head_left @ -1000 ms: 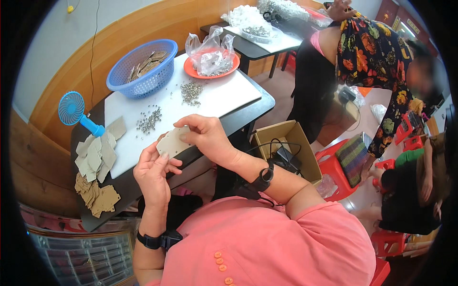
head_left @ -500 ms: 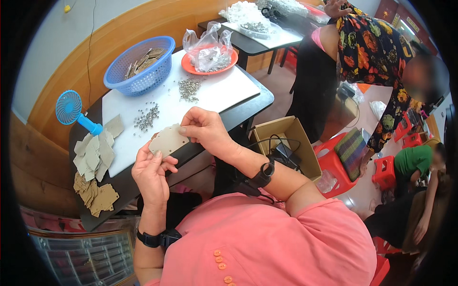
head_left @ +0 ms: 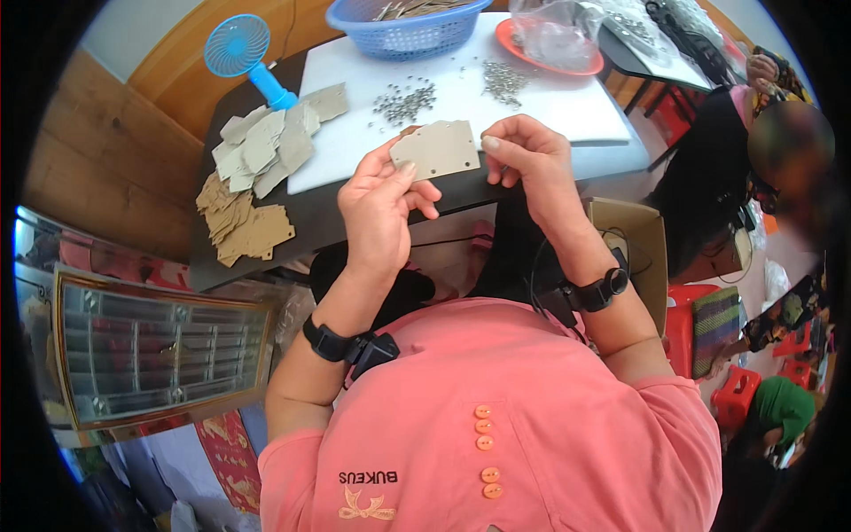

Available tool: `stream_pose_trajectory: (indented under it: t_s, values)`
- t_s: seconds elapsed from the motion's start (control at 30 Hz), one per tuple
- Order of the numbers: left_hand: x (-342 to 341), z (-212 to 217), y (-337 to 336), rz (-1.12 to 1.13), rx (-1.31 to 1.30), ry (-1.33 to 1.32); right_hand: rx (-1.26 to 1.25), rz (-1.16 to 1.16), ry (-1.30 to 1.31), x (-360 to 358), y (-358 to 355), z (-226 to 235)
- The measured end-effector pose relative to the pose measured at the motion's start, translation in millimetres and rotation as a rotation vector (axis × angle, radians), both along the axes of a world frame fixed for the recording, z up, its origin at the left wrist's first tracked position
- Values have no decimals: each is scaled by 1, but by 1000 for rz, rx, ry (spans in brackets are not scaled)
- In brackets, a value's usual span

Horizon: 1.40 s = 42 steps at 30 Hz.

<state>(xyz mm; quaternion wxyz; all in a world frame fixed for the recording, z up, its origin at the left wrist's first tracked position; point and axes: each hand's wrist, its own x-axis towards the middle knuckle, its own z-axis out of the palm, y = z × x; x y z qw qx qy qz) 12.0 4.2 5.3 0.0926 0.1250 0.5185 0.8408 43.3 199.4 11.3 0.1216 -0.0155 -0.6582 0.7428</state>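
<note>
A flat, pale grey-beige piece with small holes along its edge (head_left: 439, 151) is pinched in my left hand (head_left: 377, 199), thumb on top and fingers behind it. It is held over the near edge of the table. Just off its right end, my right hand (head_left: 532, 160) has its thumb and forefinger brought together; whatever is between them is too small or hidden to make out. Beyond the piece, small metal fittings (head_left: 404, 102) lie heaped on the white board (head_left: 355, 66), with a second heap of small metal parts (head_left: 505, 82) to their right.
Left of the board are a pile of grey pieces (head_left: 266, 146), a pile of tan pieces (head_left: 244, 226) and a blue hand fan (head_left: 253, 58). A blue basket (head_left: 408, 40) and a red plate with a plastic bag (head_left: 567, 58) stand behind. A cardboard box (head_left: 643, 257) sits at right.
The view has shifted, so the table sits further right and higher. My right hand has drawn off the piece's right end; my left hand still grips the piece.
</note>
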Motion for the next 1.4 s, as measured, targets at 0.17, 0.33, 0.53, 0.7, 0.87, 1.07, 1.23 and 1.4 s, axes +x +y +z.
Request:
stream_pose_trajectory:
  t_s: [0.17,0.33,0.53,0.7,0.87,1.07,1.23,1.4]
  values:
    - [1,0,-7,45,2,-26,13,7,-28,-3,-7,2]
    - [0,-3,-10,65,36,-39,54,24,-26,-3,-11,3]
    - [2,-1,-10,80,43,-35,60,26,-32,-3,-12,3]
    - [2,1,-10,90,41,-55,39,38,-33,-1,-13,6]
    - [5,3,-9,105,38,-44,28,84,11,1,-13,4]
    - [6,3,-10,71,-31,-43,74,65,38,1,-18,1]
    - [5,0,-15,-41,79,-44,-67,20,14,-3,-18,1]
    - [-7,-10,-29,-124,253,-178,-304,8,45,-9,4,-4]
